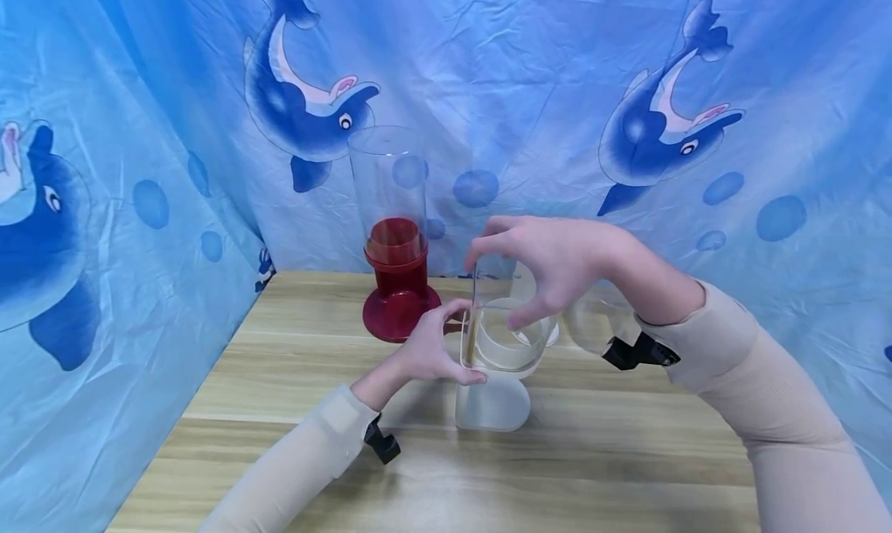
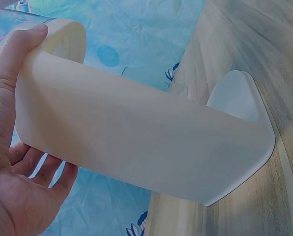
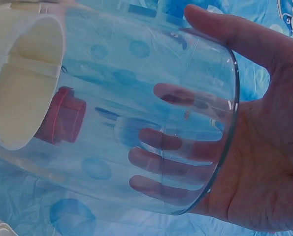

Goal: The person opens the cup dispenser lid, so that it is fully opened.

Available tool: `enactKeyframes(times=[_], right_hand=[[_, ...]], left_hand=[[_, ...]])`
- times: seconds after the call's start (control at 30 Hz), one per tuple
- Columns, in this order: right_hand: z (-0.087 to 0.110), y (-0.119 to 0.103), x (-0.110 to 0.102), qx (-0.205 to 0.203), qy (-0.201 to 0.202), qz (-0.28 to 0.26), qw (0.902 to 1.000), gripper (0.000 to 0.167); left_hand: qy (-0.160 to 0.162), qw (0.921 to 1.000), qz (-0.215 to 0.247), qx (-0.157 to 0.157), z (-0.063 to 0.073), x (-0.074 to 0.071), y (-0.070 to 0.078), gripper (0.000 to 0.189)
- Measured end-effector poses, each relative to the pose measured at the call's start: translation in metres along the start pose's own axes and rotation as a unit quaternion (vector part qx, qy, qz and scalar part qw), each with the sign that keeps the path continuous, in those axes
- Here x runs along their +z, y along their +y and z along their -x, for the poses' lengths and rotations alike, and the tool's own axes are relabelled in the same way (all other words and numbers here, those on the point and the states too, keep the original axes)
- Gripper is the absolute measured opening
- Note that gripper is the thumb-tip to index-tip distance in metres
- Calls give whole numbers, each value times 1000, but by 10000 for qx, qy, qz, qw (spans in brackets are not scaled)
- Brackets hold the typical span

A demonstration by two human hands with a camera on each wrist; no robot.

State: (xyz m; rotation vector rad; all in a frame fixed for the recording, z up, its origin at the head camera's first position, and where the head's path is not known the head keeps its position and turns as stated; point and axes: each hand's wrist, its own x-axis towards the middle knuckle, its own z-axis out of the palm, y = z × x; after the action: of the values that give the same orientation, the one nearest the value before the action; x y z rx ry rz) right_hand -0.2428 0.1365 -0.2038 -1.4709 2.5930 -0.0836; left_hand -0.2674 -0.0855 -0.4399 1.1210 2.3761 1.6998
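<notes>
My left hand [image 1: 432, 351] grips the upper part of a white stand [image 2: 102, 118], its thumb on one side and its fingers on the other. The stand's flat rounded foot [image 1: 492, 405] rests on the wooden table, and a white ring [image 3: 57, 73] tops it. In my right hand [image 1: 550, 258] is a clear cylindrical container [image 3: 151, 123], held from above near its rim with thumb and fingers spread around the wall. The container's lower end overlaps the white ring; whether it is fully seated cannot be told.
Behind the left hand stands a red base [image 1: 400, 308] with a tall clear cylinder [image 1: 386, 177] on it. Another clear container [image 1: 592, 324] is partly hidden by the right wrist. A blue dolphin-print curtain [image 1: 481, 76] encloses the wooden table [image 1: 293, 362].
</notes>
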Motion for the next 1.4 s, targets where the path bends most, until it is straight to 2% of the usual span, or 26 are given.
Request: enactKeyframes(times=[0.3,0.67,0.9,1.03,1.2,1.4], right_hand=[[1,3,0,-231,164,36,9996,65],[3,6,-4,-197,211,-66,9996,68],[11,4,4,-147,278,-17,9995,73],[15,4,10,-139,316,-13,9994,73],[18,6,10,-194,403,101,9989,72],[25,8,0,-437,823,216,9954,69]], left_hand=[[18,10000,-6,-59,1,-1,1,86],[-33,9999,-87,-43,2,-4,7,86],[-5,9999,-68,85,7,4,7,82],[-40,10000,16,53,11,10,5,82],[-7,10000,-12,42,11,10,5,83],[81,9998,-173,-1,8,7,5,80]])
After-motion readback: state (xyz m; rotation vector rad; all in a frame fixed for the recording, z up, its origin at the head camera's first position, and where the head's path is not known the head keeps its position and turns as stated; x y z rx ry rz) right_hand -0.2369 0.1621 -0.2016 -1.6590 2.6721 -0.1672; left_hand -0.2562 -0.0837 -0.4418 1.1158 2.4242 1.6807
